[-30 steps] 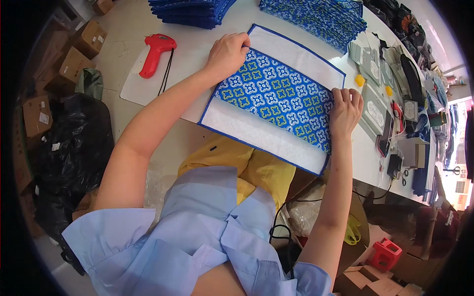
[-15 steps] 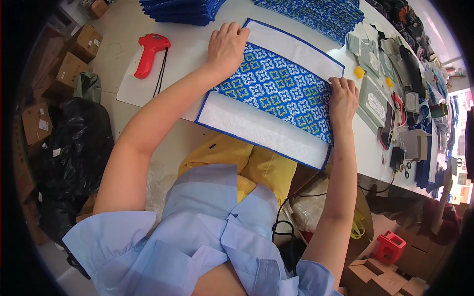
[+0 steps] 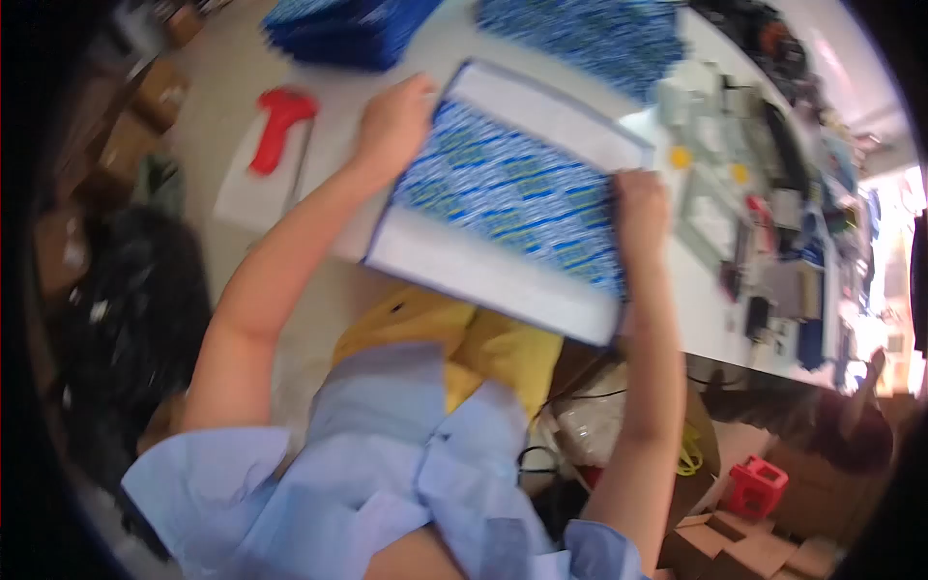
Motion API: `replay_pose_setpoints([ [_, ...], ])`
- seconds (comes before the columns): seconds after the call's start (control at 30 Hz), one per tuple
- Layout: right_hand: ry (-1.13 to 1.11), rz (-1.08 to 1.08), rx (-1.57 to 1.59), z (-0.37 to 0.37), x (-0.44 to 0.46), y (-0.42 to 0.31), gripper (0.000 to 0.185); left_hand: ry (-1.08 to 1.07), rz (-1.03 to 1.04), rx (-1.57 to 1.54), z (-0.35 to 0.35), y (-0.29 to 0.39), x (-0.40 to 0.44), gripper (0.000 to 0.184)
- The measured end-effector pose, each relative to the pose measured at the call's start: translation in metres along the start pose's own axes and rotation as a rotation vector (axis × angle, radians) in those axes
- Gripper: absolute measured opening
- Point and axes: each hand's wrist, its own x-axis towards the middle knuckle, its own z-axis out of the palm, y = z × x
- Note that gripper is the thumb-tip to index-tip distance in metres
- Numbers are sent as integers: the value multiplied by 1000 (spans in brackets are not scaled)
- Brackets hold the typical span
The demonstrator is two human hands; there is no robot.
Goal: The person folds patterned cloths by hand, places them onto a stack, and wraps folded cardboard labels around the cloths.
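A white cloth point(image 3: 503, 290) with a dark blue edging lies tilted on the table in front of me. Across its middle runs a blue, white and green patterned panel point(image 3: 512, 193), smeared by motion. At the cloth's right edge, my right hand point(image 3: 641, 217) has its fingers curled over the border, closed on it. My left hand point(image 3: 394, 126) is beside the upper left edge; blur hides its fingers, and I cannot tell whether they touch the cloth.
A red glue gun point(image 3: 278, 130) lies left on the white table point(image 3: 333, 208). Behind the cloth are a dark blue cloth stack point(image 3: 353, 34) and a patterned stack point(image 3: 585, 39). Grey cards point(image 3: 710, 222) lie right. A black bag point(image 3: 135, 319) and boxes are on the floor.
The whole view has shifted and blurred. Relative to the cloth, my left hand has moved outward to the left, uncovering the panel's upper left corner. My right hand stays at the right edge.
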Motion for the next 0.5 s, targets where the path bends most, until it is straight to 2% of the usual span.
replay_pose_setpoints([
  [0.03, 22, 14, -14, 13, -4, 1, 12, 23, -79, -58, 6, -9, 4, 26],
  [0.07, 78, -67, -115, 13, -8, 2, 10, 176, 94, -9, 13, -15, 4, 33],
  [0.13, 35, 2, -94, 31, -5, 7, 11, 22, 213, 106, -6, 20, 2, 40],
  [0.17, 328, -43, 1, 23, -7, 2, 10, -76, 292, 49, -16, 41, -5, 36],
  [0.23, 219, 6, 27, 8, -5, -2, 10, -231, 464, 75, -14, 63, -12, 33],
  [0.27, 226, 31, 19, 10, -8, -3, 10, -237, 491, 69, -12, 67, -17, 33],
  [0.33, 269, 25, 6, 13, -5, -2, 9, -400, 477, 177, -7, 72, -19, 42],
  [0.37, 272, 32, -11, 15, -5, -2, 9, -393, 490, 164, -4, 70, -23, 42],
  [0.43, 289, 57, 39, 15, -6, -3, 9, -522, 335, 266, -1, 60, -31, 52],
  [0.5, 262, 84, 41, 13, -9, -3, 9, -565, 333, 307, 1, 60, -35, 53],
])
